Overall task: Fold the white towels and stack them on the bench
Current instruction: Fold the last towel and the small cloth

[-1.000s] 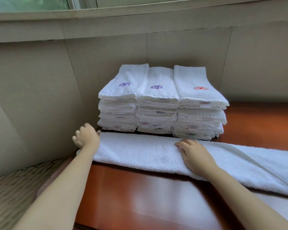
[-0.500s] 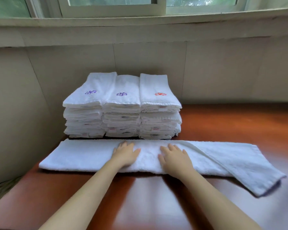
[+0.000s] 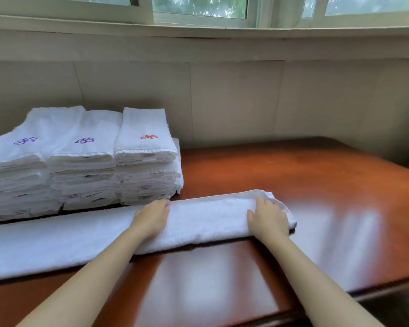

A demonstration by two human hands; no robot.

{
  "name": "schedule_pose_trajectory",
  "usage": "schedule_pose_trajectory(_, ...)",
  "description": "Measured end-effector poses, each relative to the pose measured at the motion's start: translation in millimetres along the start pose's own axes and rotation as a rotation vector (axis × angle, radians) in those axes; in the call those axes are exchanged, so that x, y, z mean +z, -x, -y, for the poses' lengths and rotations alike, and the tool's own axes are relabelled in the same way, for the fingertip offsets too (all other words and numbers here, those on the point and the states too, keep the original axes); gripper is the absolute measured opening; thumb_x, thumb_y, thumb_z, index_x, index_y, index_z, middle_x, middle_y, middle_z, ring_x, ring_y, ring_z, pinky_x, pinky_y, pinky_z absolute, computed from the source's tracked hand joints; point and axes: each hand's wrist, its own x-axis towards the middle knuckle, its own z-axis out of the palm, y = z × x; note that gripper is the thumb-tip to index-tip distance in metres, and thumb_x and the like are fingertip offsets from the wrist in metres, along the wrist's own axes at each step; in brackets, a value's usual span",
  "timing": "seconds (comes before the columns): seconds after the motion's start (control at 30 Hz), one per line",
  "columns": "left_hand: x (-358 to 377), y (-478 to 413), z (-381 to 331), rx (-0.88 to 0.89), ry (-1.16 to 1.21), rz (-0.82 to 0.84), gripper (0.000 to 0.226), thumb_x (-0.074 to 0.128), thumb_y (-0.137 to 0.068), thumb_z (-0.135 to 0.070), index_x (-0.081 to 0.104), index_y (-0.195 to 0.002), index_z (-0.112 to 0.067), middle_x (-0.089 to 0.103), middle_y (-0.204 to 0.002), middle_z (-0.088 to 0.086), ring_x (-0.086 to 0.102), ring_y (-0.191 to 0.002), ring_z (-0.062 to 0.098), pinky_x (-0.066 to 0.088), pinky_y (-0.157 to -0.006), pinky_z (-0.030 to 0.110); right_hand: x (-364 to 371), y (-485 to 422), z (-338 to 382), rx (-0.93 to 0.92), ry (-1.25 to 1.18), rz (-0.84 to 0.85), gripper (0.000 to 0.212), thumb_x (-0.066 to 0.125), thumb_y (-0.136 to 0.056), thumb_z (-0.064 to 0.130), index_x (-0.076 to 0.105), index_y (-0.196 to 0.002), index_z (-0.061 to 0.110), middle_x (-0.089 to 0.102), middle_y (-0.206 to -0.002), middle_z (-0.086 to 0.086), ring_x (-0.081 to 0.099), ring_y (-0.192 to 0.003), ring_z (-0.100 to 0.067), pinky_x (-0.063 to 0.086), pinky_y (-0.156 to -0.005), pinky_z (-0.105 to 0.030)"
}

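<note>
a long white towel (image 3: 85,237) lies flat across the front of the bench (image 3: 293,180). it is folded into a narrow strip, and its right end looks doubled over, so that part is thicker and puffier than the rest. the strip runs off the picture on the left.

the left hand (image 3: 151,219) rests on top of the towel near the middle, palm down, fingers laid flat and close together, reaching to the far edge. the right hand (image 3: 268,220) lies on the right end the same way, fingers flat on the cloth. neither hand pinches anything. i think they press down like this to squash the soft cloth so it stays flat, and to keep the edges lined up for the next fold.

just behind the towel, in the left back corner by the wall (image 3: 234,102), stand three stacks of folded towels (image 3: 80,166), side by side and touching. the top ones each show a small stitched flower, two purple and one red. little tags peek out of the front edges. they sit by the wall, i guess, to leave room in front for folding.

the towels look thick, fluffy and bumpy. the bench is smooth, shiny red-brown wood, and the window (image 3: 198,5) light shines on it. the wall is plain beige panels.

the towel on the bench looks only part folded, so it cannot go on a stack yet.
</note>
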Motion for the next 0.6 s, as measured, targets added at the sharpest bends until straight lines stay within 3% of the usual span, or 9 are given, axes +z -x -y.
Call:
schedule_pose_trajectory(0.1, -1, -11, 9, -0.032, 0.073, -0.077, 0.032, 0.038, -0.101, -0.022, 0.055, -0.127, -0.015, 0.055, -0.13, 0.004, 0.049, -0.12, 0.024, 0.039, -0.101, 0.039, -1, -11, -19, 0.064, -0.064, -0.079, 0.046, 0.042, -0.095, 0.031, 0.036, -0.138, 0.016, 0.047, -0.129, -0.009, 0.045, -0.115, -0.029, 0.038, -0.091, -0.035)
schedule_pose_trajectory(0.17, -2, -16, 13, -0.062, 0.134, -0.135, 0.019, 0.05, -0.096, -0.021, 0.064, -0.108, -0.015, 0.063, -0.117, 0.004, 0.055, -0.109, 0.023, 0.043, -0.095, 0.037, -1, -19, -26, 0.101, -0.108, -0.095, 0.05, 0.044, -0.095, 0.027, 0.03, -0.143, 0.018, 0.047, -0.128, -0.01, 0.044, -0.113, -0.03, 0.038, -0.09, -0.035)
schedule_pose_trajectory(0.27, -2, -20, 13, -0.056, 0.165, -0.184, 0.007, 0.058, -0.092, -0.018, 0.063, -0.089, -0.017, 0.066, -0.101, 0.003, 0.057, -0.094, 0.02, 0.044, -0.082, 0.033, 0, -30, -32, 0.142, -0.191, -0.103, 0.039, 0.04, -0.096, 0.019, 0.039, -0.134, 0.017, 0.057, -0.118, -0.009, 0.044, -0.11, -0.031, 0.038, -0.086, -0.035)
schedule_pose_trajectory(0.43, -5, -23, 15, 0.005, 0.181, -0.179, 0.012, 0.054, -0.094, -0.015, 0.061, -0.084, -0.017, 0.064, -0.09, 0.0, 0.055, -0.084, 0.017, 0.038, -0.068, 0.029, -2, -42, -39, 0.213, -0.36, -0.263, 0.019, 0.042, -0.094, 0.009, 0.054, -0.108, 0.013, 0.063, -0.099, -0.013, 0.044, -0.103, -0.032, 0.036, -0.076, -0.033)
schedule_pose_trajectory(0.53, -7, -24, 17, 0.014, 0.197, -0.195, 0.012, 0.054, -0.095, -0.016, 0.061, -0.085, -0.018, 0.065, -0.086, 0.0, 0.056, -0.081, 0.018, 0.041, -0.069, 0.032, -12, -51, -37, 0.237, -0.522, -0.36, 0.019, 0.046, -0.093, 0.011, 0.057, -0.109, 0.016, 0.055, -0.095, -0.016, 0.046, -0.098, -0.035, 0.035, -0.076, -0.033)
schedule_pose_trajectory(0.6, -7, -25, 17, 0.013, 0.179, -0.211, 0.012, 0.054, -0.095, -0.018, 0.061, -0.085, -0.019, 0.065, -0.086, -0.002, 0.057, -0.082, 0.017, 0.043, -0.07, 0.033, -11, -54, -33, 0.214, -0.442, -0.358, 0.02, 0.045, -0.09, 0.005, 0.053, -0.107, 0.014, 0.054, -0.09, -0.014, 0.046, -0.096, -0.034, 0.035, -0.077, -0.034)
